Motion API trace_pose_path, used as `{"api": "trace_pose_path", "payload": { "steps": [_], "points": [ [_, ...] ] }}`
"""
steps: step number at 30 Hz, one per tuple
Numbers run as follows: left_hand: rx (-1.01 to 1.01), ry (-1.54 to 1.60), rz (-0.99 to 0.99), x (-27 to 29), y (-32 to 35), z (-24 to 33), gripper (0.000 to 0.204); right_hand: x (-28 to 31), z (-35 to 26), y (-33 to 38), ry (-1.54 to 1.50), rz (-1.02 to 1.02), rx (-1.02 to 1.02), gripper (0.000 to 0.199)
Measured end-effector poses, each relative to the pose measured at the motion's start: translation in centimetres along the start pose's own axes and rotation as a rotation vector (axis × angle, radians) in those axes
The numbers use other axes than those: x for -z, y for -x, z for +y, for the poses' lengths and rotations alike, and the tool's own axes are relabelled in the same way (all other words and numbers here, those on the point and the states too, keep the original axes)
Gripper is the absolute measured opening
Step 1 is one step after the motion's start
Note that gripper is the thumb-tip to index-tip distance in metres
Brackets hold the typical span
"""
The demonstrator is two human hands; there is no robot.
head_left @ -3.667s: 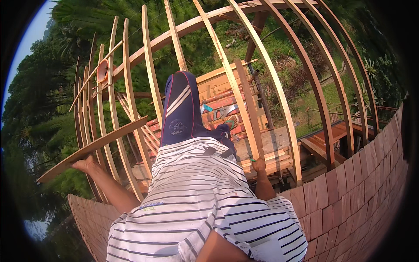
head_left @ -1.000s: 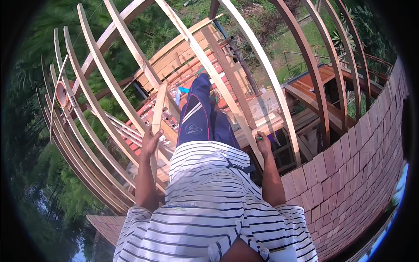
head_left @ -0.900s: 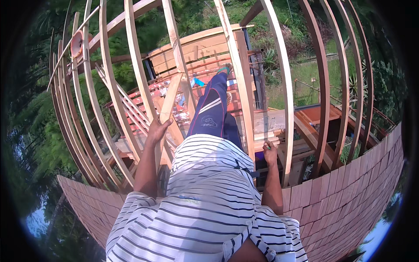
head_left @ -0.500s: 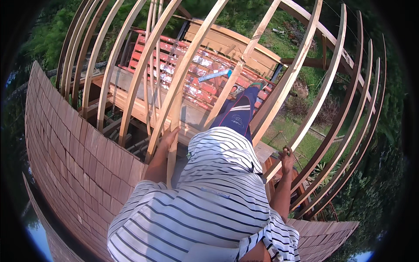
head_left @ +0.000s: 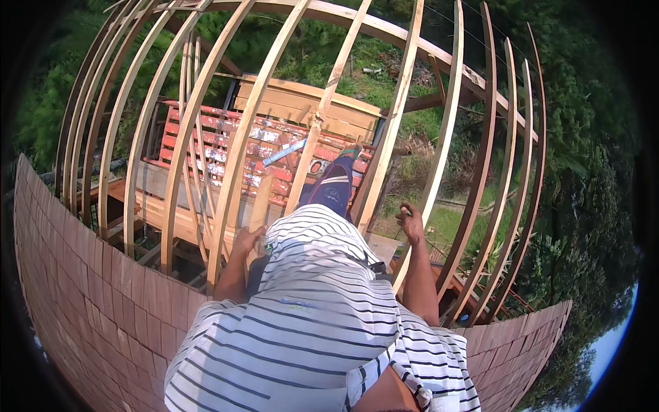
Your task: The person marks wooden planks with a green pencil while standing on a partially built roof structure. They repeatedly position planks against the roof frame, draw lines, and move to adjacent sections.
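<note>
My left hand (head_left: 247,242) is closed around a short wooden board (head_left: 260,204) that stands upright beside my hip. Its lower end is hidden behind my hand and shirt. My right hand (head_left: 412,224) is raised in front of a long wooden rafter (head_left: 439,158), its fingers loosely bent and apart, with nothing seen in them. My leg in dark blue trousers (head_left: 331,192) reaches forward between the rafters, the foot over a red slatted platform (head_left: 206,152). A light blue strip-like object (head_left: 283,153) lies on those slats.
Rafters fan out on both sides, joined by a curved far beam (head_left: 384,31). Brown shingles (head_left: 103,288) cover the roof at left and behind me. Yellowish planks (head_left: 302,103) form a panel beyond the slats. Through the gaps, grass (head_left: 446,221) shows far below.
My right hand has come off the rafter it was touching, its fingers now looser. My left hand still holds the board, which now sits lower against my side. The view has shifted rightward.
</note>
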State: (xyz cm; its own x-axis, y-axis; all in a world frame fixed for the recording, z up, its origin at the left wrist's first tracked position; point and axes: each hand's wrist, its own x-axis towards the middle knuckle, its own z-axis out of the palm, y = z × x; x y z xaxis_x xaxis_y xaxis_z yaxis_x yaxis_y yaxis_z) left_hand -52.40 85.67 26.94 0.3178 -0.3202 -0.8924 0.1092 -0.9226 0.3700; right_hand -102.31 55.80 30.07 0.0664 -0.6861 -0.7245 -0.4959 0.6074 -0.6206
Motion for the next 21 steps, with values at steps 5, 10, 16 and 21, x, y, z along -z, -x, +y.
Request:
{"api": "trace_pose_path", "payload": {
  "steps": [5,10,16,21],
  "points": [
    [-0.142,-0.308,0.119,1.3,-1.1,14.0,0.091,-0.5,13.3,-2.1,0.062,0.271,0.088,0.045],
    [-0.408,-0.426,0.020,2.3,-2.9,26.1,0.082,-7.4,17.0,4.4,-0.494,0.480,-0.181,0.032],
    [-0.513,-0.399,-0.023,-1.1,-4.6,36.7,0.056,-16.6,20.9,7.8,-0.200,0.436,-0.263,0.024],
    [-0.569,-0.552,-0.128,-6.6,-4.5,42.3,0.055,-18.6,19.9,5.0,-0.269,0.486,-0.249,0.033]
  ]
}}
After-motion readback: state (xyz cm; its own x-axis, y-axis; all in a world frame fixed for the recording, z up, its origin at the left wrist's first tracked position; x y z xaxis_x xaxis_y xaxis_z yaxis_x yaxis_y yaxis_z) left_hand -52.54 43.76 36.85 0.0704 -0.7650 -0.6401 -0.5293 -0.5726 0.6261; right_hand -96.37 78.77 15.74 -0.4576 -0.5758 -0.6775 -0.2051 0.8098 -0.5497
